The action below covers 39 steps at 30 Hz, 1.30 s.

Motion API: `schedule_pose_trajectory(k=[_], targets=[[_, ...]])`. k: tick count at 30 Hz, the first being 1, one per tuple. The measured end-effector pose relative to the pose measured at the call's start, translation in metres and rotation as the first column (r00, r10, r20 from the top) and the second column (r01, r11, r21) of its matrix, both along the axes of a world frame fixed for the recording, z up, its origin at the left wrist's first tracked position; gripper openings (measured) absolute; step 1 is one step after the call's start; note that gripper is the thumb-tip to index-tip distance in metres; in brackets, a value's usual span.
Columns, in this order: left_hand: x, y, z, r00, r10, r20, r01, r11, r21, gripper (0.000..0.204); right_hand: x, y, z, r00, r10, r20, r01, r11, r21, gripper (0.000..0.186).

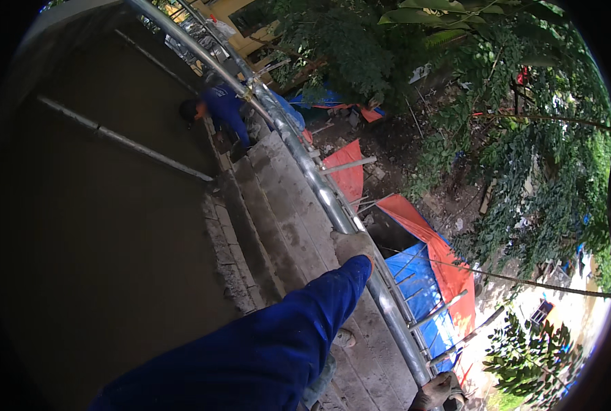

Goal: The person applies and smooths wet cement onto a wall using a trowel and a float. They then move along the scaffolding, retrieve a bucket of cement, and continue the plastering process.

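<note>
My left hand [353,248], in a pale work glove at the end of a blue sleeve, is closed around a long steel scaffold pipe [329,202]. The pipe runs slantwise from the upper left to the lower right. Lower down on the same pipe, at the bottom edge of the view, my right hand [439,392] is also gloved and curled over the metal. Its fingers show only in part. Beneath my arm are the grey planks [288,205] of a scaffold walkway, and part of a shoe [344,338] shows on them.
Another person in blue [226,113] bends at the walkway's far end by the wall. The grey plastered wall [100,240] fills the left, with metal poles [124,137] against it. Beyond the pipe are a drop, blue tarpaulin [415,274], orange tarpaulin [432,233] and trees [524,185].
</note>
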<state>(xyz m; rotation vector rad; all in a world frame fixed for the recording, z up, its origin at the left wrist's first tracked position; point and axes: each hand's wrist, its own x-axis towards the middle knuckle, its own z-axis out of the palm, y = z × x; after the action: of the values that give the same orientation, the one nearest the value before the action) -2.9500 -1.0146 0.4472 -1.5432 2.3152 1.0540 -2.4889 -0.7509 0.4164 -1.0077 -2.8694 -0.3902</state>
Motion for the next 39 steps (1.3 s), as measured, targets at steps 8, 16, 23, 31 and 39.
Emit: schedule_pose_trajectory(k=[8, 16, 23, 31, 39], targets=[[0.013, 0.003, 0.000, 0.997, 0.074, -0.006, -0.074, 0.997, 0.017, 0.048, -0.012, -0.008, 0.031, 0.984, -0.153, -0.096, 0.114, 0.938, -0.328, 0.029], [0.007, 0.009, 0.001, 0.997, 0.074, -0.021, -0.074, 0.997, -0.005, 0.049, -0.071, -0.032, 0.079, 0.983, -0.128, -0.135, 0.060, 0.903, -0.424, 0.027], [-0.004, 0.025, 0.004, 0.999, 0.049, -0.015, -0.049, 0.999, -0.024, 0.046, -0.105, -0.085, 0.091, 0.982, -0.103, -0.162, 0.020, 0.895, -0.445, 0.025], [0.010, 0.028, -0.008, 0.998, 0.053, -0.043, -0.057, 0.993, -0.099, 0.048, -0.112, -0.043, 0.106, 0.984, -0.079, -0.158, -0.018, 0.846, -0.532, 0.024], [0.001, -0.016, 0.012, 0.989, 0.133, 0.062, -0.136, 0.989, 0.051, 0.052, -0.108, -0.036, 0.107, 0.998, -0.001, -0.056, -0.027, 0.867, -0.498, 0.023]])
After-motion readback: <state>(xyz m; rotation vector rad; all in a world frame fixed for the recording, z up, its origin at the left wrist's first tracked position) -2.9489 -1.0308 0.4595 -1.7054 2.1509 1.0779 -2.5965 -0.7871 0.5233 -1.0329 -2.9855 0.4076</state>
